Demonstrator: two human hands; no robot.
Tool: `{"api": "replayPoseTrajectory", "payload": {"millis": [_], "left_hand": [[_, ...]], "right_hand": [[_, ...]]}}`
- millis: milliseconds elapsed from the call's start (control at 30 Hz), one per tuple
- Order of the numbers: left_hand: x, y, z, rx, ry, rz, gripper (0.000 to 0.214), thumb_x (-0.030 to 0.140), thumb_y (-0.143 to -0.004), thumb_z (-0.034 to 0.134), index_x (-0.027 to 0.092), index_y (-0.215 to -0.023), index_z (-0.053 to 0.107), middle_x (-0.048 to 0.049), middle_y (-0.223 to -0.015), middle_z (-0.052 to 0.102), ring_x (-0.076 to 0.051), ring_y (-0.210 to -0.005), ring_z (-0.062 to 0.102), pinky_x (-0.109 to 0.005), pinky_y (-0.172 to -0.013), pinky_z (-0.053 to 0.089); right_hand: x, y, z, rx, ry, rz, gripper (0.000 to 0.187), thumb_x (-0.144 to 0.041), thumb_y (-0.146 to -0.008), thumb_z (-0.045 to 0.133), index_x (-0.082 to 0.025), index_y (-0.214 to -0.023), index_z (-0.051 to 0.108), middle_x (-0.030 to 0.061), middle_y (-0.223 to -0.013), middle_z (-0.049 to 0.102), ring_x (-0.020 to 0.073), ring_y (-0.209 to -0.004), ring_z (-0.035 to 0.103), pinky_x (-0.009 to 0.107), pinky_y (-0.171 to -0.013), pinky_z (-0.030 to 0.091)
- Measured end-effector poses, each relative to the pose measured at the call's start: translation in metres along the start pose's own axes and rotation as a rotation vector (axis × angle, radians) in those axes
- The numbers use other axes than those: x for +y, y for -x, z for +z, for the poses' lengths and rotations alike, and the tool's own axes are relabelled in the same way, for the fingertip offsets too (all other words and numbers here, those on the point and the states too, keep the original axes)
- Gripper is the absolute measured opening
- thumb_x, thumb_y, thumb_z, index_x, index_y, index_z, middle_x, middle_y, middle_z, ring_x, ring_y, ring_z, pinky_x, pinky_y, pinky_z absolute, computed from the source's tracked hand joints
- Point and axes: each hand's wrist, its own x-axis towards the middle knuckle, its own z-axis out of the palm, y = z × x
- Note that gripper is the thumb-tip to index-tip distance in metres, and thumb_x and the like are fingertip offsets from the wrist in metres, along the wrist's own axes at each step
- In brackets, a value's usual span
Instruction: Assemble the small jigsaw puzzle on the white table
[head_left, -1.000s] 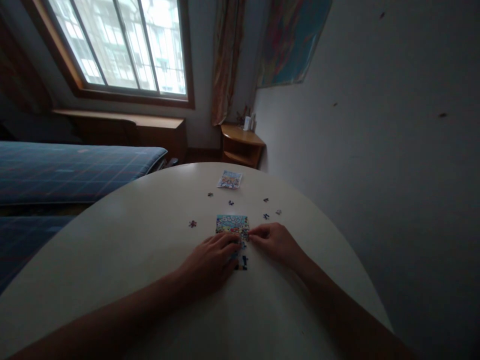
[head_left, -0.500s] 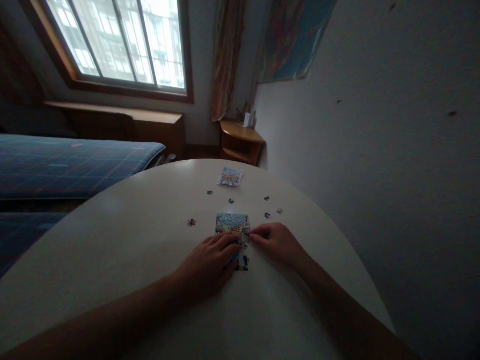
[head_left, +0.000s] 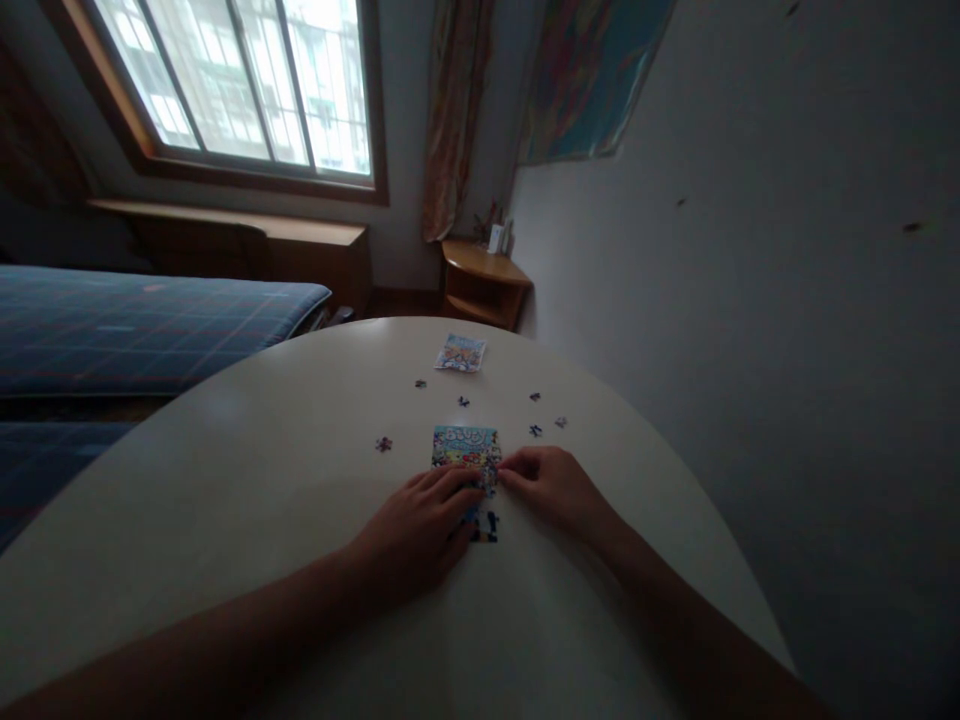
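Note:
A partly joined jigsaw puzzle (head_left: 466, 440) with colourful print lies on the white table in front of me. My left hand (head_left: 424, 515) rests flat across its left and middle part, fingers stretched out, covering much of it. At the puzzle's right edge, my right hand (head_left: 547, 483) has thumb and forefinger pinched on a small jigsaw piece, which the fingertips mostly hide. Loose jigsaw pieces lie beyond: one dark piece (head_left: 535, 431) and a pale piece (head_left: 561, 422) near my right hand, and a reddish piece (head_left: 384, 444) to the left.
A small printed packet (head_left: 460, 353) lies near the far edge of the round white table (head_left: 300, 430). More loose pieces, such as one piece (head_left: 463, 401), lie between packet and puzzle. A bed (head_left: 150, 335) stands left, a wall (head_left: 787, 350) right, and a corner shelf (head_left: 484, 262) behind.
Almost nothing differs. The right fingertips have shifted very slightly at the puzzle's right edge, and the left hand keeps its place on the puzzle.

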Motion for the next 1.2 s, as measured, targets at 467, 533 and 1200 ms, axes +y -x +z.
{"api": "replayPoseTrajectory", "payload": {"millis": [467, 533, 1200], "left_hand": [[0.0, 0.0, -0.001, -0.007, -0.005, -0.001, 0.034, 0.018, -0.092, 0.052, 0.021, -0.126, 0.055, -0.0079, -0.138, 0.056, -0.027, -0.128, 0.051, -0.047, -0.109, 0.044], [0.0, 0.001, -0.001, -0.002, -0.003, 0.004, 0.034, 0.018, -0.091, 0.052, 0.021, -0.126, 0.055, -0.008, -0.138, 0.056, -0.027, -0.129, 0.051, -0.047, -0.109, 0.045], [0.003, 0.002, -0.005, -0.021, -0.008, 0.002, 0.041, 0.013, -0.09, 0.048, 0.018, -0.13, 0.054, -0.0094, -0.144, 0.053, -0.027, -0.138, 0.043, -0.049, -0.115, 0.039]], "right_hand": [[-0.004, 0.001, 0.001, 0.033, 0.097, -0.024, 0.01, -0.025, -0.08, 0.069, -0.02, -0.083, 0.076, 0.004, -0.077, 0.075, 0.0165, -0.069, 0.065, 0.027, -0.062, 0.046], [-0.003, 0.0, -0.002, 0.056, 0.108, -0.042, 0.011, -0.027, -0.082, 0.067, -0.02, -0.084, 0.076, 0.0036, -0.078, 0.074, 0.0164, -0.069, 0.065, 0.027, -0.063, 0.046], [0.0, 0.004, -0.01, -0.081, 0.37, -0.504, 0.019, -0.02, -0.091, 0.062, -0.023, -0.103, 0.076, 0.0071, -0.103, 0.071, 0.0189, -0.095, 0.064, 0.032, -0.087, 0.051]]}}
